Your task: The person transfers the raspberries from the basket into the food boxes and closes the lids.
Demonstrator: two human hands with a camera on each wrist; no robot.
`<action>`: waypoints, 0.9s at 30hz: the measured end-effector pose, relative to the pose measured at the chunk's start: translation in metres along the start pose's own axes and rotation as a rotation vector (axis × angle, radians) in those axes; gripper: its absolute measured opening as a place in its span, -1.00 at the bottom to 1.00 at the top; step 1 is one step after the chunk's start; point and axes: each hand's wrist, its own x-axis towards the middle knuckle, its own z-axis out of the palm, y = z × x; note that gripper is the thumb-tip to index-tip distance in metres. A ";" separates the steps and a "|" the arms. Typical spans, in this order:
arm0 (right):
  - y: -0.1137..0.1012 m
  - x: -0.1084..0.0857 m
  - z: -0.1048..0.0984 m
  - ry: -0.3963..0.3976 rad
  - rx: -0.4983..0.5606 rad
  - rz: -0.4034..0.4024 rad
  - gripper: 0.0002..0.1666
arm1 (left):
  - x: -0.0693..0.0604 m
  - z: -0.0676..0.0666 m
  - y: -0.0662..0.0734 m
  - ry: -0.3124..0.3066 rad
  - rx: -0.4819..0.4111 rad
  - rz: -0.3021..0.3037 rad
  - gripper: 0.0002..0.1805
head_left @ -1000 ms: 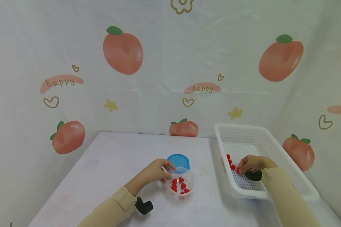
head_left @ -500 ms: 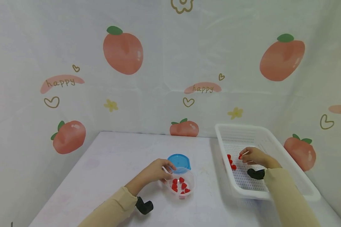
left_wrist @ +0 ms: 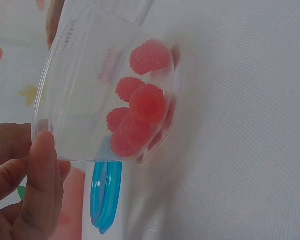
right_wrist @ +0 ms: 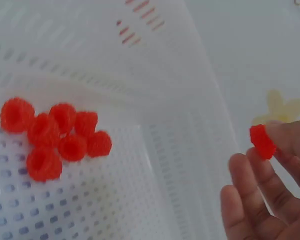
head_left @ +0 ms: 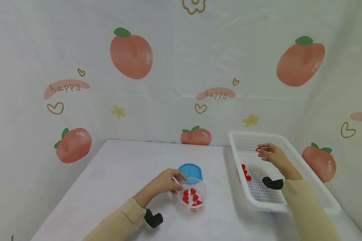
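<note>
Berry (right_wrist: 263, 142) is pinched between thumb and forefinger of the right hand (head_left: 272, 156), the other fingers loosely spread; so small a thing presumably needs only a light grip. It is held above the twelve o'clock end of the basket (head_left: 268, 206), by whose nine o'clock wall more berries (right_wrist: 72, 147) are bunched. Between the basket's eight and nine o'clock, the tub (left_wrist: 75, 100), with several berries inside, is stood upright on the bench (head_left: 132, 160). Its rim is pinched at ten o'clock by the half-curled left hand (head_left: 166, 180), probably for steadiness. Beyond it, at twelve o'clock, the lid (head_left: 189, 170) is laid aside, apparently so that the mouth is unobstructed.
</note>
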 end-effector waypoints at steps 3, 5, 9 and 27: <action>-0.008 -0.003 0.001 0.068 0.042 -0.037 -0.38 | -0.001 0.000 0.001 0.001 0.004 0.000 -0.73; -0.013 -0.004 0.002 0.105 0.082 -0.063 -0.37 | -0.001 0.000 0.001 0.002 0.006 0.002 -0.73; -0.022 -0.006 0.006 0.162 0.186 -0.121 -0.53 | -0.001 0.000 0.002 0.001 0.007 0.002 -0.73; -0.083 -0.016 0.039 0.273 0.815 -0.384 -0.78 | 0.000 0.000 0.001 0.008 0.008 -0.002 -0.71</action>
